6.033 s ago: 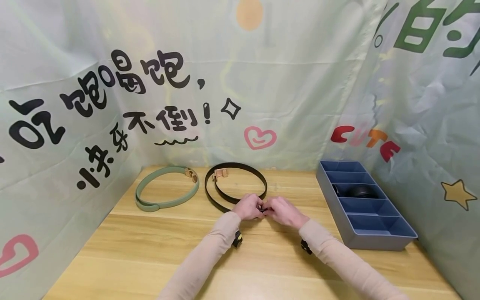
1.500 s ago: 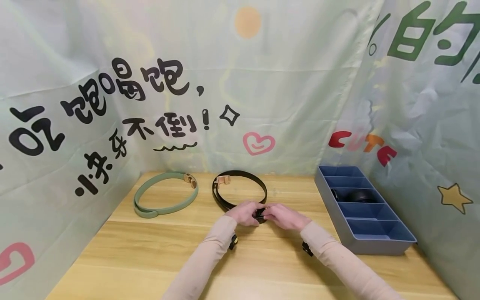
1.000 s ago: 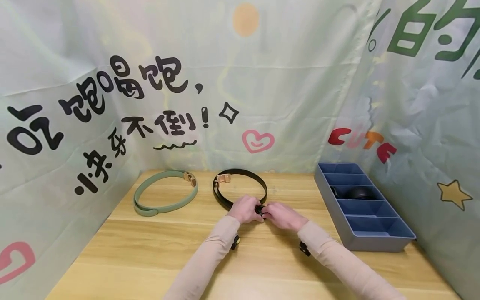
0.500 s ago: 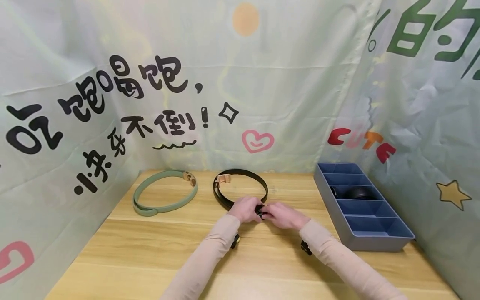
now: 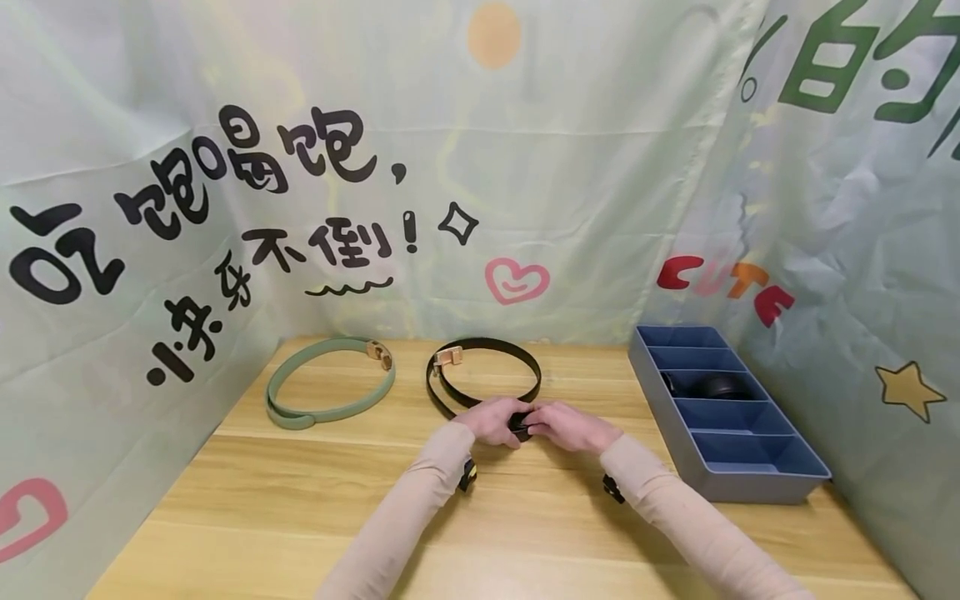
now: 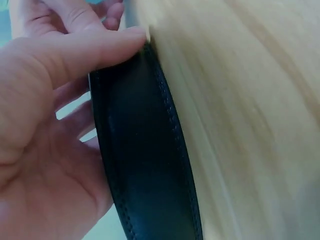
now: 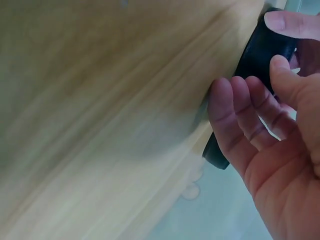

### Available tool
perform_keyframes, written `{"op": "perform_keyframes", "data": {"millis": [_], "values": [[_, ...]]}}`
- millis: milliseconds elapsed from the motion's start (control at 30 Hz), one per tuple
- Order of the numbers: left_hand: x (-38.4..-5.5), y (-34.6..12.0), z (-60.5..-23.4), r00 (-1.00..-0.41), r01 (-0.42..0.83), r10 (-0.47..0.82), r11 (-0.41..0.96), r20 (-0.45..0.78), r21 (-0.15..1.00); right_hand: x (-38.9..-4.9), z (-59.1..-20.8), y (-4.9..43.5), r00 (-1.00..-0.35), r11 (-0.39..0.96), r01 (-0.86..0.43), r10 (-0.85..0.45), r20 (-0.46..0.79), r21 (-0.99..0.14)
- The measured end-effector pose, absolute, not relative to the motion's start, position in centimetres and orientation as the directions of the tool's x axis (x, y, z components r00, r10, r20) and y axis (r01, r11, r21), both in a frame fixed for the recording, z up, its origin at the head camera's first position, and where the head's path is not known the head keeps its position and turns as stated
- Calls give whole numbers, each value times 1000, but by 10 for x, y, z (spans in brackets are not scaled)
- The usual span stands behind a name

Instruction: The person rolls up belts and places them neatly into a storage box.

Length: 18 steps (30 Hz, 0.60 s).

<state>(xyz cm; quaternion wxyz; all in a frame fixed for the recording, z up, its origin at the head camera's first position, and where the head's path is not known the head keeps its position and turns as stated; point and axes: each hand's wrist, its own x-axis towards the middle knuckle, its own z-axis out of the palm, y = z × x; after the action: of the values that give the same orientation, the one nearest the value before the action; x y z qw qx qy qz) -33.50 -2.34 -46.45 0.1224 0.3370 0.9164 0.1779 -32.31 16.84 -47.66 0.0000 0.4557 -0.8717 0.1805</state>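
A black belt (image 5: 480, 342) with a rose-gold buckle (image 5: 450, 357) stands on edge in a loose loop at the table's middle. At its near end, a small dark coil shows between both hands. My left hand (image 5: 493, 421) pinches the belt; in the left wrist view its thumb lies across the stitched black strap (image 6: 145, 145). My right hand (image 5: 572, 427) pinches the coiled end from the other side. In the right wrist view, thumb and fingers hold the dark band (image 7: 260, 55), with a left thumb above. The fingers partly hide the coil.
A green belt (image 5: 291, 421) with a gold-toned buckle lies looped at the left. At the right stands a blue-grey divided box (image 5: 765, 490), with a dark rounded item (image 5: 722, 386) in its middle compartment. Printed cloth walls (image 5: 585, 208) bound the wooden table (image 5: 525, 533).
Since six seconds ago the black belt's free loop has become smaller and its buckle sits slightly farther right. Both hands have stayed together at the near end, shifting only slightly.
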Motion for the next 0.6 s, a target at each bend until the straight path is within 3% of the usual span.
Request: {"op": "perform_keyframes", "data": {"millis": [233,400,600], "values": [[-335,-22,-466,-797,543,601,756,-59,365,-321,-470,166,-621,571,-768,-774,121,-289],[-334,-19,-466,-807,570,590,768,23,292,-316,-469,158,-622,573,-776,-765,168,-263],[-334,-24,-470,-779,593,627,729,15,341,-316,-474,158,-610,549,-784,-767,198,-289]]}}
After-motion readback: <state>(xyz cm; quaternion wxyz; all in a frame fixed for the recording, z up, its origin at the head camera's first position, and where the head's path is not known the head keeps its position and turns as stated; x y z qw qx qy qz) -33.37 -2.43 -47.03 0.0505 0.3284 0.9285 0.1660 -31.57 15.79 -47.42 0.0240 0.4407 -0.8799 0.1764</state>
